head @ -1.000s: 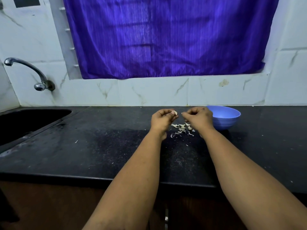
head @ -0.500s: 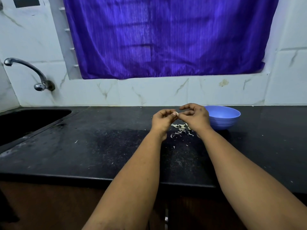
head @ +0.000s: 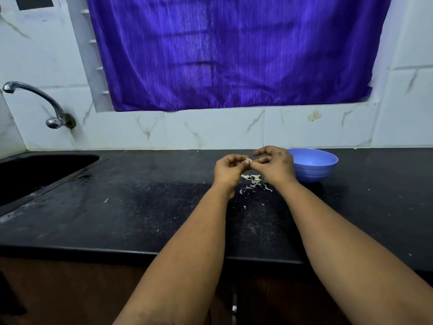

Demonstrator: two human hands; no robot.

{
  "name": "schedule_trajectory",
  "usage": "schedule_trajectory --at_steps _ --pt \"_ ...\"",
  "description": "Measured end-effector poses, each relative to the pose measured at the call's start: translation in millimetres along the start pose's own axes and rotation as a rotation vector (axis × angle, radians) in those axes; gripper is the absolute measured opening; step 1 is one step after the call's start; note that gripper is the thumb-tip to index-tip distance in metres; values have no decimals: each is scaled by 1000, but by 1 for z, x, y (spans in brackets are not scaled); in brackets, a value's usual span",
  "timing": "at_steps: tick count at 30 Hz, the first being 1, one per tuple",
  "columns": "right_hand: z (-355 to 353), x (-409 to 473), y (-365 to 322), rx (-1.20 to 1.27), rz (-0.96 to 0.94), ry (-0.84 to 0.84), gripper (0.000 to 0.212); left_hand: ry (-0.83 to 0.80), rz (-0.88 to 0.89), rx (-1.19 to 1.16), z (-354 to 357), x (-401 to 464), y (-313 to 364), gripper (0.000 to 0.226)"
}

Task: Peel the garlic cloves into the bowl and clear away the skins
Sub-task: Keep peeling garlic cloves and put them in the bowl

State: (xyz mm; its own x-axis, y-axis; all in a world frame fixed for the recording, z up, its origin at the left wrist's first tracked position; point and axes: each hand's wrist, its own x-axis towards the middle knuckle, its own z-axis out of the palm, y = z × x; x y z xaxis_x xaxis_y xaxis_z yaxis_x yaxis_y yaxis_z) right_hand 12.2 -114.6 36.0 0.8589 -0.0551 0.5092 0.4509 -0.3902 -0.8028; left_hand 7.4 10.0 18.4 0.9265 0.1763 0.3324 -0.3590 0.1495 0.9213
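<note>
While the dark stone counter (head: 145,207) takes up most of the view, with a sink (head: 35,170) sunk into its left end and a tap (head: 46,102) on the tiled wall above it, the work sits near the back edge, under the purple curtain (head: 234,55). Next in size is the blue bowl (head: 314,165), standing upright just to the right of the hands; its inside looks bare from here, though the near wall hides the bottom. It looks like light plastic and would likely slide if knocked, so a clove is better dropped in than pressed in.

Both hands are raised a little above the counter and meet fingertip to fingertip. The left hand (head: 230,170) pinches the garlic clove (head: 248,160) between thumb and curled fingers, and the right hand (head: 274,164) nips at the same clove with its fingers bent close.

Below them lies a loose scatter of skins (head: 254,182), with a few stray flakes nearer the counter's front. These are papery and nearly weightless; they would probably cling to damp fingers or drift, so sweeping them together with the side of a hand seems wiser than picking singly.

Smallest is the clove itself: firm, smooth, likely slippery once bare. Holding its blunt end and peeling from the tip should serve best.
</note>
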Motion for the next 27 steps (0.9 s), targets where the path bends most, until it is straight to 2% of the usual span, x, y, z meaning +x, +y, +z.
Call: schedule_trajectory --at_steps 18,27 --pt "4 2 7 29 -23 22 42 -10 -1 27 -2 3 -1 16" --pt "1 1 6 -8 -51 0 42 -27 24 78 -2 3 0 17"
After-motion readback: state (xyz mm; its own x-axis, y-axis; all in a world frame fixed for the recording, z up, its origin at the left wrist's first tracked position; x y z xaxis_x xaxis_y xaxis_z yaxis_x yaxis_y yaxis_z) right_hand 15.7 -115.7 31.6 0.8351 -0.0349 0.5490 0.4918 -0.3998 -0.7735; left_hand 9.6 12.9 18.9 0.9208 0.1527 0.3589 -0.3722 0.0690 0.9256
